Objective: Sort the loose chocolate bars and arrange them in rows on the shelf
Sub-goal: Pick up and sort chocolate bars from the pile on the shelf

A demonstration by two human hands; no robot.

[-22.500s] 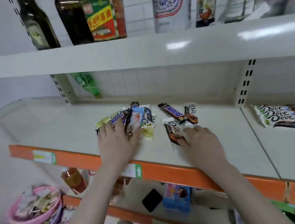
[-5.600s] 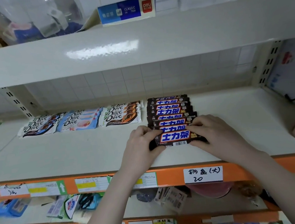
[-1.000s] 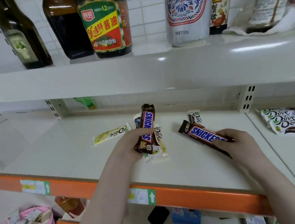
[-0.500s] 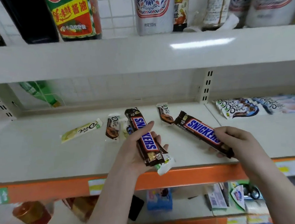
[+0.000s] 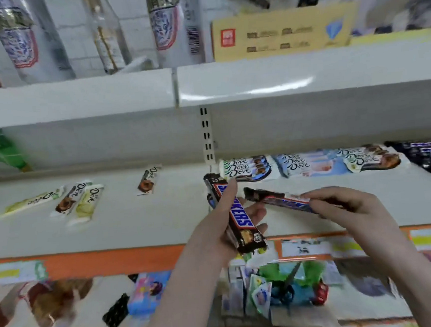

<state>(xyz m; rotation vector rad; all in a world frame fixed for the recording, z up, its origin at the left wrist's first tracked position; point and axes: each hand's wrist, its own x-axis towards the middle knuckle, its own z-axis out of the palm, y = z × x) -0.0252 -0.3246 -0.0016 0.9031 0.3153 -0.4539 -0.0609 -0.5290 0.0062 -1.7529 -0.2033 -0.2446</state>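
Head view, left to right. Loose Dove bars lie flat on the shelf. My left hand is clenched around a Snickers bar, thumb across it. My right hand pinches a second Snickers at its far end; blur hides the fingers' exact seat. Light, stiff, slick wrappers: grip mid-bar, I'd judge.

Both bare forearms reach up from the near edge toward the middle. The left hand is tilted upright, thumb stretched far and fingers curled round what it grips. The right hand sits just to its right, palm down, fingertips pinched leftward on its own hold.
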